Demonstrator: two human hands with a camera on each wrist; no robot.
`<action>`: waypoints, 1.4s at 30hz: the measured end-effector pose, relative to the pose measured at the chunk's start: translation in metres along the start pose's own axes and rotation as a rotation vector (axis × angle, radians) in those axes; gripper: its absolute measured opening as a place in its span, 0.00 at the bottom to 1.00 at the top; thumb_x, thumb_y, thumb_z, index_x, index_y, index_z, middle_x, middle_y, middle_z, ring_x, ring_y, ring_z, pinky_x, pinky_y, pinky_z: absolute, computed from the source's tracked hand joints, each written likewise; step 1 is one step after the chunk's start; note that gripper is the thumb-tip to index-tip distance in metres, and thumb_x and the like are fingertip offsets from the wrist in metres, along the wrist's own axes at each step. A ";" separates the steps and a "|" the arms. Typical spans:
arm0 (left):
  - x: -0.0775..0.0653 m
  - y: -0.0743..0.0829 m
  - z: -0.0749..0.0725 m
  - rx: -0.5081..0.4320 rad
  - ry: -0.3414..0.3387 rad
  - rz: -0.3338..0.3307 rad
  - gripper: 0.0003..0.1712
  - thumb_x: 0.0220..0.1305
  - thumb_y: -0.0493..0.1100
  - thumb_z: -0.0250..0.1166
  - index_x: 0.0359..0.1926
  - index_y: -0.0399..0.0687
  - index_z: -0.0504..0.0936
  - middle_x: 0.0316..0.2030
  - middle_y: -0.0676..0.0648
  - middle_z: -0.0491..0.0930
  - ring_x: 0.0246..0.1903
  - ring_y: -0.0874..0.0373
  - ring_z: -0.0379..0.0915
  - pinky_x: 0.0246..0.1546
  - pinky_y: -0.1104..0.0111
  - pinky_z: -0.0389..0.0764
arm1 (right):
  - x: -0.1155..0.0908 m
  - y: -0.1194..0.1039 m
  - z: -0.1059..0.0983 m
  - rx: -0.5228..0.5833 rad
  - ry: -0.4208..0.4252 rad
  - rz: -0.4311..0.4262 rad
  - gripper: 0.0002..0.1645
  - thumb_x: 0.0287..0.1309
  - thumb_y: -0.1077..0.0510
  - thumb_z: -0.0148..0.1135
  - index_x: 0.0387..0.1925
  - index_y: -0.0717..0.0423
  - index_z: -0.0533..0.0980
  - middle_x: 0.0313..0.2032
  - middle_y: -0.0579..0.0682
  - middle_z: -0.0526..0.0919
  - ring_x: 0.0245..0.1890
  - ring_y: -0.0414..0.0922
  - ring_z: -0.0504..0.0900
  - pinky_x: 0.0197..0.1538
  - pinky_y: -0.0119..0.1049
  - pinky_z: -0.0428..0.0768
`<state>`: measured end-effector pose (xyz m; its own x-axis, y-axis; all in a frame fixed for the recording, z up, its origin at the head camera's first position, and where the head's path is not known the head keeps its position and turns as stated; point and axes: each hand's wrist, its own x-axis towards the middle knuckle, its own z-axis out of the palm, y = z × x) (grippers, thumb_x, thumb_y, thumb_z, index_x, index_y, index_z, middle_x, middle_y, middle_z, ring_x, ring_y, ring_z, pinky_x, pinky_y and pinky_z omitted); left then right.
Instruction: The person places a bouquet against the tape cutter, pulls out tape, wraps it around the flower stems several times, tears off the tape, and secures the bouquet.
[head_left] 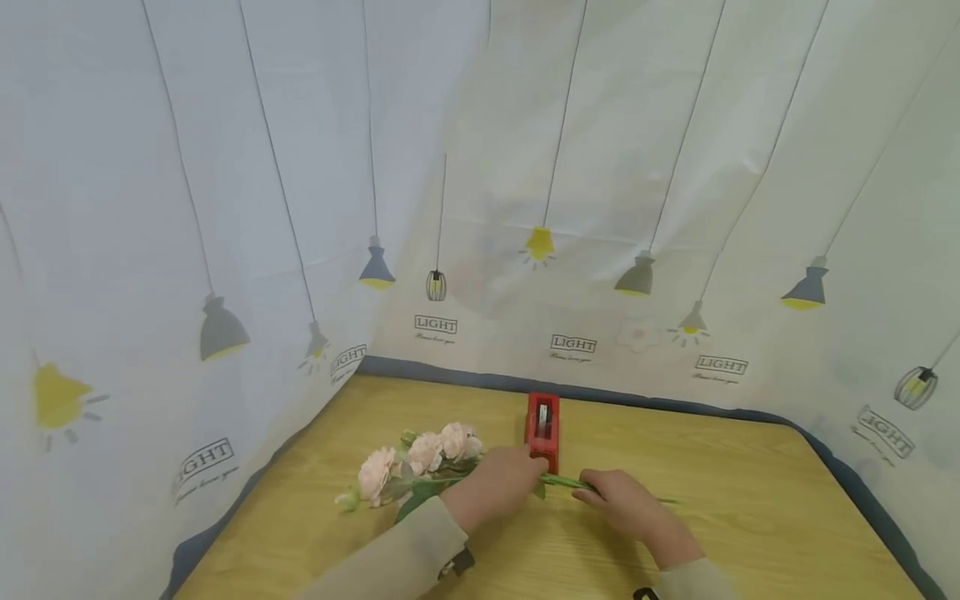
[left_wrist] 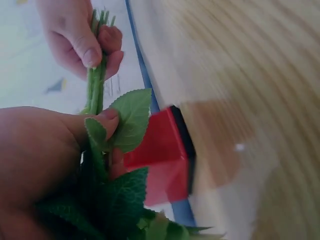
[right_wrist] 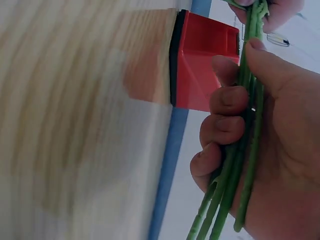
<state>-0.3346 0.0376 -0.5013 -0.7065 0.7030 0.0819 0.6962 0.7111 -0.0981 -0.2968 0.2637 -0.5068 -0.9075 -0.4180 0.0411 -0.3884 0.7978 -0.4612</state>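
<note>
Both hands grip one bunch of flowers with pale pink blooms (head_left: 425, 452) and green stems (right_wrist: 232, 175). My left hand (head_left: 501, 483) pinches the stems just below the leaves (left_wrist: 131, 120), its thumb and fingers around them. Further down, my right hand (head_left: 622, 502) has its fingers curled round the same stems, whose cut ends stick out past it. The blooms lie to the left over the table. Right behind the hands stands a red tape dispenser (head_left: 543, 427), apart from the stems in the wrist views.
The wooden table (head_left: 750, 475) runs to a dark blue border at the foot of a white curtain (head_left: 495, 275) printed with lamps. The curtain encloses the back and both sides. A reddish reflection of the dispenser shows on the tabletop.
</note>
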 end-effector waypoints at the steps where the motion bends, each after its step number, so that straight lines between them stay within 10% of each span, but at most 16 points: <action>1: 0.000 -0.003 0.002 -0.008 -0.005 0.000 0.04 0.73 0.48 0.57 0.44 0.60 0.79 0.33 0.55 0.80 0.26 0.65 0.70 0.19 0.71 0.70 | 0.003 0.000 0.003 0.014 -0.002 0.009 0.12 0.70 0.47 0.55 0.32 0.48 0.75 0.22 0.40 0.71 0.20 0.34 0.65 0.26 0.29 0.67; 28: 0.004 -0.028 0.027 -0.109 -0.070 -0.086 0.17 0.56 0.54 0.73 0.46 0.58 0.83 0.38 0.55 0.84 0.39 0.59 0.79 0.36 0.64 0.82 | 0.019 -0.005 0.025 -0.007 0.083 0.129 0.10 0.48 0.58 0.77 0.31 0.48 0.82 0.30 0.43 0.80 0.31 0.38 0.77 0.38 0.39 0.80; 36: 0.003 -0.029 0.019 -0.115 -0.059 -0.116 0.31 0.50 0.69 0.71 0.51 0.60 0.82 0.45 0.54 0.85 0.51 0.54 0.79 0.64 0.43 0.72 | 0.024 -0.001 0.027 0.007 0.067 0.160 0.18 0.44 0.48 0.79 0.36 0.49 0.83 0.33 0.42 0.81 0.34 0.38 0.78 0.42 0.42 0.83; 42: 0.002 -0.034 0.001 -0.294 -0.053 -0.136 0.23 0.54 0.62 0.71 0.45 0.55 0.84 0.40 0.56 0.85 0.44 0.57 0.80 0.61 0.47 0.76 | 0.022 -0.005 0.021 0.015 0.073 0.164 0.24 0.43 0.42 0.79 0.39 0.49 0.83 0.37 0.45 0.83 0.38 0.41 0.80 0.43 0.44 0.84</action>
<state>-0.3595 0.0151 -0.4988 -0.7956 0.6054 0.0220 0.5966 0.7768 0.2015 -0.3118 0.2418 -0.5221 -0.9680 -0.2496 0.0277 -0.2318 0.8458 -0.4805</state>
